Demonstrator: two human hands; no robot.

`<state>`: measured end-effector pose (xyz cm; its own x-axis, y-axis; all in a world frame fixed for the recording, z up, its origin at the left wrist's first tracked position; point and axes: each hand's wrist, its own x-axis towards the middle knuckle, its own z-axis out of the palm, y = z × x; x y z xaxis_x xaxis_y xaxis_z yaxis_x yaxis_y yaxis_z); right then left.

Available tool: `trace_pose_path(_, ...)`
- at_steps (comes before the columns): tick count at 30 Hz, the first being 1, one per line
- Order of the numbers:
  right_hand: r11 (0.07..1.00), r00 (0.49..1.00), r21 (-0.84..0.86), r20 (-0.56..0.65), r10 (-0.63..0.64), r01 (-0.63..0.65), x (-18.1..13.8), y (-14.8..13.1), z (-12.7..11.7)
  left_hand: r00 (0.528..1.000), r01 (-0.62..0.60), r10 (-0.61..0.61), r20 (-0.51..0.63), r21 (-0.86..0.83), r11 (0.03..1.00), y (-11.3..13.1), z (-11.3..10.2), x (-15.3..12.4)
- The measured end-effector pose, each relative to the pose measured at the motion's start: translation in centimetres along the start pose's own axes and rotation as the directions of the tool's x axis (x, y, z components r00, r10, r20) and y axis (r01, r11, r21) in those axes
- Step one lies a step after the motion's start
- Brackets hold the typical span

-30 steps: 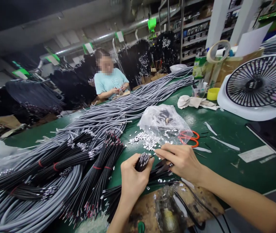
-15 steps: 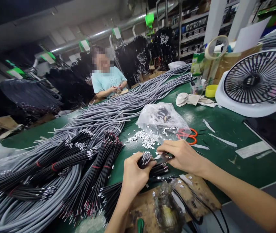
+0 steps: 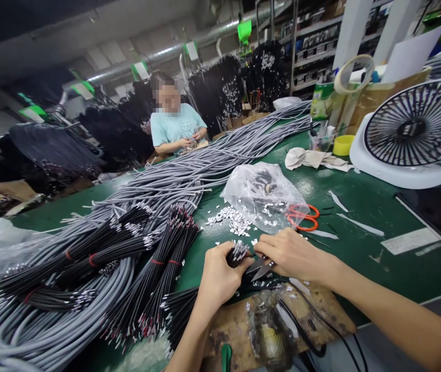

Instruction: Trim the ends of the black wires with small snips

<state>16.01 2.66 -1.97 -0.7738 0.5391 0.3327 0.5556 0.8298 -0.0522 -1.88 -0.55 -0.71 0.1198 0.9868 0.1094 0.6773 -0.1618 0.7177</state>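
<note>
Wrapped tight by left hand (image 3: pixel 218 276) just below the tips: black wire bundle (image 3: pixel 238 252); pinched in right hand (image 3: pixel 290 253): small snips (image 3: pixel 261 268); light, springy, probably splaying unless gripped near the ends.

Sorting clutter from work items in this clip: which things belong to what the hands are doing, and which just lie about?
In use:
left hand gripping a black wire bundle
right hand holding snips
silver bits
tied black bundles

Lying about:
plastic bag
orange scissors
fan
cloth
grey cables
</note>
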Motion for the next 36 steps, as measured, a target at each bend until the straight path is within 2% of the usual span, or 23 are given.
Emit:
trace_pose_path(3,0.996,0.998,0.07,0.001,0.062,-0.062,0.1,0.2,-0.5,0.999,0.009,-0.006,0.044,-0.048,0.999,-0.2,0.0,0.1)
trace_pose_path(6,0.971,0.99,0.208,-0.056,0.129,-0.115,0.0,0.7,-0.8,0.999,0.024,-0.02,0.043,-0.074,0.997,-0.4,-0.2,0.1)
trace_pose_path(9,0.92,0.986,0.385,-0.11,0.128,-0.076,-0.1,1.0,-0.9,1.0,0.021,-0.02,0.023,-0.065,0.998,-0.5,-0.4,0.1)
trace_pose_path(12,0.879,0.989,0.476,-0.118,0.086,-0.02,-0.2,1.0,-0.9,0.999,0.024,-0.021,0.043,-0.066,0.997,-0.4,-0.5,0.1)
trace_pose_path(15,0.882,0.994,0.471,-0.095,0.056,-0.005,-0.2,0.7,-1.0,0.997,0.039,-0.034,0.072,-0.075,0.996,-0.2,-0.5,0.0)
trace_pose_path(21,0.942,1.0,0.334,-0.021,-0.003,0.01,-0.2,0.2,-0.8,0.994,0.043,-0.04,0.099,-0.019,0.999,-0.3,-0.3,0.0)
trace_pose_path(25,0.932,1.0,0.361,0.02,-0.021,0.012,-0.1,0.0,-0.7,0.993,0.034,-0.025,0.115,-0.077,0.996,-0.3,-0.5,0.0)
trace_pose_path(32,0.782,0.993,0.621,-0.046,0.112,-0.059,0.3,0.0,0.3,0.983,0.072,-0.018,0.185,-0.292,0.954,0.2,-0.8,0.1)
trace_pose_path(34,0.71,0.981,0.694,-0.022,0.191,-0.122,0.6,0.0,0.8,0.989,0.059,-0.012,0.148,-0.32,0.946,0.4,-0.9,0.1)
trace_pose_path(36,0.625,0.955,0.756,0.005,0.295,-0.197,1.1,0.0,1.1,0.998,0.046,-0.027,0.061,-0.334,0.941,0.6,-1.1,0.1)
